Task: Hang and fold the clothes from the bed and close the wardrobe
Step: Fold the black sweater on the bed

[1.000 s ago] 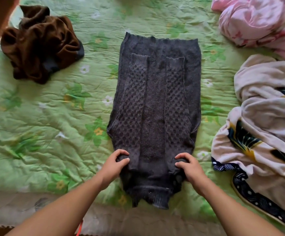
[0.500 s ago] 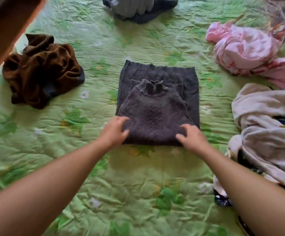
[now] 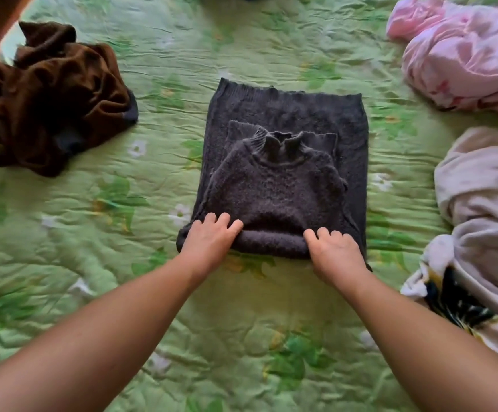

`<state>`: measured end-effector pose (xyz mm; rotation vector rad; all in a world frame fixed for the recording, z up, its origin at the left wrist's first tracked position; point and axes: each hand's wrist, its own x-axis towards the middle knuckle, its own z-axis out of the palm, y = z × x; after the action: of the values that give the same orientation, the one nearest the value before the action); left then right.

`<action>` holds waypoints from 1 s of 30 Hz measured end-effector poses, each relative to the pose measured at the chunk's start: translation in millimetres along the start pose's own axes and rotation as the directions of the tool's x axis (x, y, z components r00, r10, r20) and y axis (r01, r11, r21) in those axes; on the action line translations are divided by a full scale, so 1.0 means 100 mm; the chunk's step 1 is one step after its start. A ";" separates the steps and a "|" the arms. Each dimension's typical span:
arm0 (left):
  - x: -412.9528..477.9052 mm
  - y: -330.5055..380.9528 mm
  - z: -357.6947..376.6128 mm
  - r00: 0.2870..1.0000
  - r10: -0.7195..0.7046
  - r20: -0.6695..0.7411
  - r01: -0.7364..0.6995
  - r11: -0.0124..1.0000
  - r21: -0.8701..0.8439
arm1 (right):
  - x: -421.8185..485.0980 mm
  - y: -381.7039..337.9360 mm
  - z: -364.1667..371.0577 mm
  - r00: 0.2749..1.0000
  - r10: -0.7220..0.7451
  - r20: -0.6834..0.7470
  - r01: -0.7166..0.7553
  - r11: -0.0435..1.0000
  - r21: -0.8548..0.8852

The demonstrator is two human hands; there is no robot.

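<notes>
A dark grey knitted sweater (image 3: pixel 283 188) lies folded in half on the green flowered bedcover (image 3: pixel 164 63), its collar turned up on top and pointing away from me. My left hand (image 3: pixel 209 239) grips the left end of the near folded edge, with fingers curled over the top. My right hand (image 3: pixel 334 251) grips the right end of the same edge in the same way. Both thumbs are hidden under the hands.
A crumpled brown garment (image 3: pixel 54 93) lies at the far left. A pink bundle (image 3: pixel 462 55) sits at the far right, and a cream cloth with dark patterned trim (image 3: pixel 485 209) is heaped along the right side. Bare bedcover stretches between me and the sweater.
The long sweater was folded in half away from me, collar end now on top. My hands went from lying on the fold to curling round its near edge.
</notes>
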<state>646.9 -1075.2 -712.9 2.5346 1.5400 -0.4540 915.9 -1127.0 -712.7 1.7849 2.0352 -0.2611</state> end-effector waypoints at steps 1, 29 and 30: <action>-0.05 0.01 -0.01 1.000 0.006 0.022 -0.006 1.000 -0.009 | -0.06 0.01 0.01 1.000 -0.016 0.026 0.015 1.000 0.026; -0.05 -0.01 0.12 0.841 -0.392 0.372 0.483 0.237 -0.843 | -0.07 0.30 -0.02 0.857 0.324 0.402 -0.476 0.197 0.857; -0.04 -0.02 0.11 0.853 -0.372 0.365 0.468 0.238 -0.851 | -0.05 0.29 -0.02 0.867 0.306 0.394 -0.463 0.200 0.863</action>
<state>641.1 -1080.6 -722.0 1.1559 1.7089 0.2687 944.0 -1126.5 -704.8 2.7372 1.1602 -1.6886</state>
